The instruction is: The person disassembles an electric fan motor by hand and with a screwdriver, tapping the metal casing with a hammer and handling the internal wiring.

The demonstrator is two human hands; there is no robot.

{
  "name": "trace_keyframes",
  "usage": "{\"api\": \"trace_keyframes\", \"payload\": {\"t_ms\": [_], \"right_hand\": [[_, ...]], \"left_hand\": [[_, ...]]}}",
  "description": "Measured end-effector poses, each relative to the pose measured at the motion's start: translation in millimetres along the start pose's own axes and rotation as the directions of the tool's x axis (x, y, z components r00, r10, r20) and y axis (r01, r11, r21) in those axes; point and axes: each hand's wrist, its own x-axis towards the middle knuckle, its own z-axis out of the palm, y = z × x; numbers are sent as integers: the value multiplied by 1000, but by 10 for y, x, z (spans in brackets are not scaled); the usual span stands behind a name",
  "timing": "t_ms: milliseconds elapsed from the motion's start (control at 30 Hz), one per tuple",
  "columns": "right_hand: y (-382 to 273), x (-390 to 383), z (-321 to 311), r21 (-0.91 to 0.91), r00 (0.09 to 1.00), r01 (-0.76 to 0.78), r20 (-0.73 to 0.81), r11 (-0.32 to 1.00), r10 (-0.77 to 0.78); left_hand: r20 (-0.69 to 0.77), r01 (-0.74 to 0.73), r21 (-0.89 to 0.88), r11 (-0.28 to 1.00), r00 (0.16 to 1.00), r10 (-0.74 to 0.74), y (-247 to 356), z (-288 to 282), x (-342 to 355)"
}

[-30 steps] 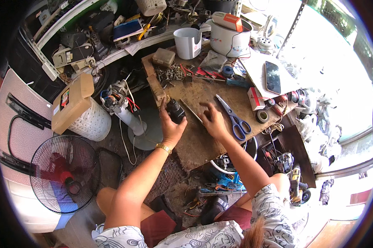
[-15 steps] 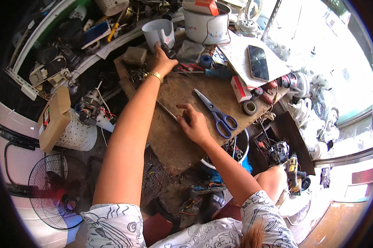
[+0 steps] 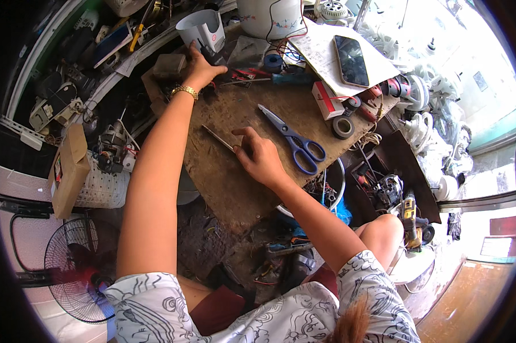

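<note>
My left hand [image 3: 203, 71], with a gold bracelet at the wrist, reaches to the board's far left. Its fingers and thumb close around a small black object [image 3: 213, 56] whose kind I cannot make out. A grey plastic housing [image 3: 203, 30] stands right behind these fingers. Low over the middle of the wooden board [image 3: 229, 188], my right hand [image 3: 261, 160] pinches the end of a thin metal rod [image 3: 217, 137], index finger partly stretched. Blue-handled scissors [image 3: 295, 140] lie to its right, blades slightly apart. Red-handled tools [image 3: 249, 74] lie beyond.
At the board's right are a black tape roll [image 3: 343, 127], a red-and-white box [image 3: 326, 101] and a phone [image 3: 351, 60] on papers. A white pot [image 3: 269, 17] stands at the back. White fan parts crowd the right; a standing fan [image 3: 80, 268] is lower left.
The view has shifted, so the board and things on it sit higher and further left. My left hand stays by the grey housing, and my right hand keeps the thin rod over the board.
</note>
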Motion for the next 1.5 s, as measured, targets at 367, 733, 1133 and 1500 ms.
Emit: {"api": "trace_keyframes", "payload": {"t_ms": [367, 733, 1133, 1500], "right_hand": [[-105, 3, 131, -57, 999, 45, -22, 997, -46], [68, -15, 327, -616, 996, 0, -73, 788, -57], [-292, -888, -311, -207, 968, -108, -246, 972, 55], [-251, -603, 30, -439, 966, -181, -248, 880, 75]], "left_hand": [[-204, -72, -37, 997, 977, 63, -242, -513, -161], [-185, 62, -312, 948, 975, -125, 310, -932, -2696], [-105, 218, 169, 961, 974, -202, 375, -812, -2462], [-229, 21, 115, 993, 973, 6, 112, -862, -2087]]}}
